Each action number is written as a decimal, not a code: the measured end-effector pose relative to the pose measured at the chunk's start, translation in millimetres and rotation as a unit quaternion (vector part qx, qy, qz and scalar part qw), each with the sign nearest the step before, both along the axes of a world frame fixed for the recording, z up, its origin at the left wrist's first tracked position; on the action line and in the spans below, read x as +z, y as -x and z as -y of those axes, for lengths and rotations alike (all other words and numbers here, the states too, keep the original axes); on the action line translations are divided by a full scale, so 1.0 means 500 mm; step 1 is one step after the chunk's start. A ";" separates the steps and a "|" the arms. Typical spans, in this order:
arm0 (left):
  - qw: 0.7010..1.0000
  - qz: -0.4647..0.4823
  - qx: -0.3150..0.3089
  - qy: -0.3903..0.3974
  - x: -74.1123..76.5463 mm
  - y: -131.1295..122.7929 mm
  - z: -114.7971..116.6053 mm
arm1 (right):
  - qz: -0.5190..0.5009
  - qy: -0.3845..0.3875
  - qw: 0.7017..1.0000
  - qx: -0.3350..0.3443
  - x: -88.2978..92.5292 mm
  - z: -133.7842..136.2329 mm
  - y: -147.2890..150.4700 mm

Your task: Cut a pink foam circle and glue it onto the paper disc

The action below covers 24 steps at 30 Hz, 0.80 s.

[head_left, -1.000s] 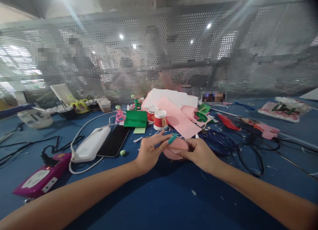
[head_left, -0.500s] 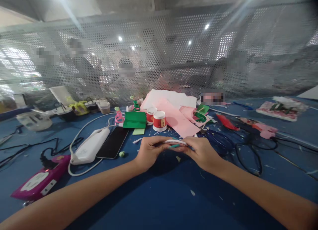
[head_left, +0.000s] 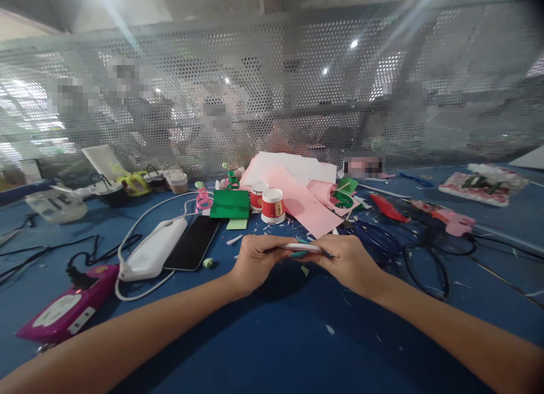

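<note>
Both of my hands meet over the blue table [head_left: 272, 337], a little in front of the paper pile. My left hand [head_left: 254, 263] is closed, pinching the left edge of a pink paper disc [head_left: 304, 248] that lies almost flat and edge-on to me. A teal pen [head_left: 300, 253] sits under that disc, held in the same fingers. My right hand [head_left: 346, 262] is closed too, gripping the right side of the disc.
Behind my hands lie pink paper sheets [head_left: 304, 204], a green sheet [head_left: 232, 204] and two small red-and-white cups [head_left: 272, 206]. A white power bank [head_left: 155, 248], a phone [head_left: 193, 242] and a magenta device [head_left: 68, 309] lie to the left. Black cables [head_left: 425, 258] sprawl to the right. A perforated metal screen [head_left: 272, 99] closes the back.
The pink disc has tipped from facing me to lying nearly flat between my hands. My left fingers have folded in, bringing the teal pen under it.
</note>
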State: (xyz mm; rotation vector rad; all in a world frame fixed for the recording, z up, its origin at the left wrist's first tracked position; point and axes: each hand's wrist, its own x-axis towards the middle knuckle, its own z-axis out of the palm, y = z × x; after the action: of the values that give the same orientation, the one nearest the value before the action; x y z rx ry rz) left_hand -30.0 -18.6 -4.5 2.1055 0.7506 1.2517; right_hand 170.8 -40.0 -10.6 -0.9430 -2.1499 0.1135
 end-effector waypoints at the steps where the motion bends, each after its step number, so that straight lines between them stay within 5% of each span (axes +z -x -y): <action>1: 1.000 0.000 -0.001 -0.001 0.000 0.000 0.000 | 0.001 0.000 1.000 -0.002 0.000 0.000 0.000; 11: 1.000 -0.014 0.007 -0.007 0.002 0.003 -0.001 | -0.004 -0.023 1.000 0.003 0.000 0.002 0.002; 15: 0.998 0.022 -0.001 0.062 -0.002 -0.002 -0.002 | -0.012 -0.032 0.999 -0.031 -0.004 0.000 0.005; 20: 0.980 0.104 0.005 0.171 -0.006 -0.012 -0.010 | -0.077 0.091 0.990 -0.078 0.002 -0.002 0.014; 24: 0.977 0.101 -0.045 0.183 -0.008 -0.013 -0.016 | -0.136 0.150 0.974 -0.096 0.004 -0.009 0.014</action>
State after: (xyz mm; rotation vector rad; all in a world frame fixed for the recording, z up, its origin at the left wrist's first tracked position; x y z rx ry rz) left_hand -23.3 -10.4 -8.3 1.6693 0.7237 1.1568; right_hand 163.7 -35.3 -8.4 -1.2260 -1.8084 0.4571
